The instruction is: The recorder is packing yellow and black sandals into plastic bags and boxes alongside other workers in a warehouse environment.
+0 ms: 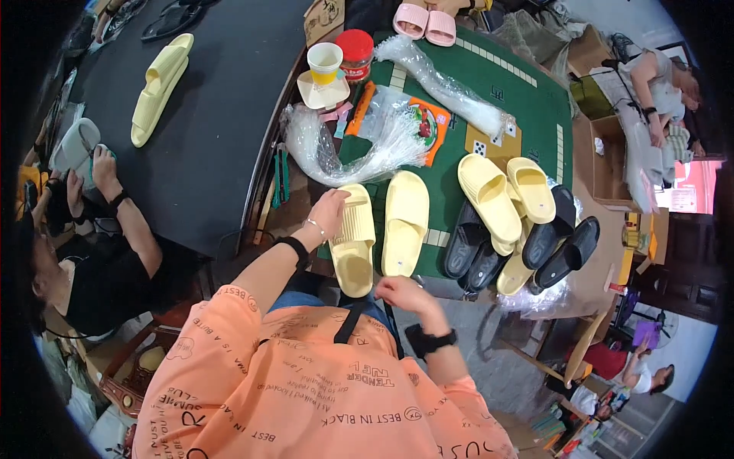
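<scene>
Two pale yellow slide sandals lie soles down, side by side, at the near edge of the green table. My left hand (330, 215) grips the left slide (354, 264) by the side of its ribbed strap, and that slide's heel juts past the table edge. Just below the heel of the right slide (404, 226), my right hand (405, 294) is closed, thumb against the curled fingers. What it pinches, if anything, is too small to make out. Long bundles of clear plastic strands (352, 157) lie beyond the slides.
Yellow and black slides (489, 200) are heaped at the right. Behind stand a red-lidded jar (355, 52), a yellow-white cup (325, 61) and pink slides (425, 24). A dark table (218, 99) at left bears another yellow pair (160, 88); a co-worker (99, 252) handles a pale slide there.
</scene>
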### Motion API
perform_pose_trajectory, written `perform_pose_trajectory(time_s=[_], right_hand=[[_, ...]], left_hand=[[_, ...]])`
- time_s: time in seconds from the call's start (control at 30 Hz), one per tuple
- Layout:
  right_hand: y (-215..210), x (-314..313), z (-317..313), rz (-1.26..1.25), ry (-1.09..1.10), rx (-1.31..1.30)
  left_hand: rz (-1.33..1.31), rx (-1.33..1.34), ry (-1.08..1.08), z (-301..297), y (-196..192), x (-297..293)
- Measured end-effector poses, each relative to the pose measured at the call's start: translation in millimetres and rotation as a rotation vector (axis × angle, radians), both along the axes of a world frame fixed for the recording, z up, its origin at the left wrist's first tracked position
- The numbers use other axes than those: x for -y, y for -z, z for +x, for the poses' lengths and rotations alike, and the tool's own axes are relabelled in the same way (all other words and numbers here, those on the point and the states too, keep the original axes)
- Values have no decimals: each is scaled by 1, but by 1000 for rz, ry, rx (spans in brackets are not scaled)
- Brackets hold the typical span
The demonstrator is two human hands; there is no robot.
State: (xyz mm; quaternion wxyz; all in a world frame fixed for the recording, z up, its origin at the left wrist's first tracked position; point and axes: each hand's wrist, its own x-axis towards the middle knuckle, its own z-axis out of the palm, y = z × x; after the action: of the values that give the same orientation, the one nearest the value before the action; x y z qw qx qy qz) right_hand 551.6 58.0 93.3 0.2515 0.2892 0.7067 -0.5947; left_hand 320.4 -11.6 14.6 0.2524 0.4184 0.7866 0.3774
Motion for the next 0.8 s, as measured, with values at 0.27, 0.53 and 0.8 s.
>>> perform_pose_trajectory(time_s=[0.27, 0.53, 0.8], right_hand=[[105, 48, -67, 247, 527, -27], [104, 50, -104, -101, 1033, -198], [102, 45, -93, -57, 966, -204]], left_hand=[[-587, 78, 62, -7, -4, -36], [-603, 108, 157, -13, 25, -41], [-601, 199, 212, -10, 23, -53]])
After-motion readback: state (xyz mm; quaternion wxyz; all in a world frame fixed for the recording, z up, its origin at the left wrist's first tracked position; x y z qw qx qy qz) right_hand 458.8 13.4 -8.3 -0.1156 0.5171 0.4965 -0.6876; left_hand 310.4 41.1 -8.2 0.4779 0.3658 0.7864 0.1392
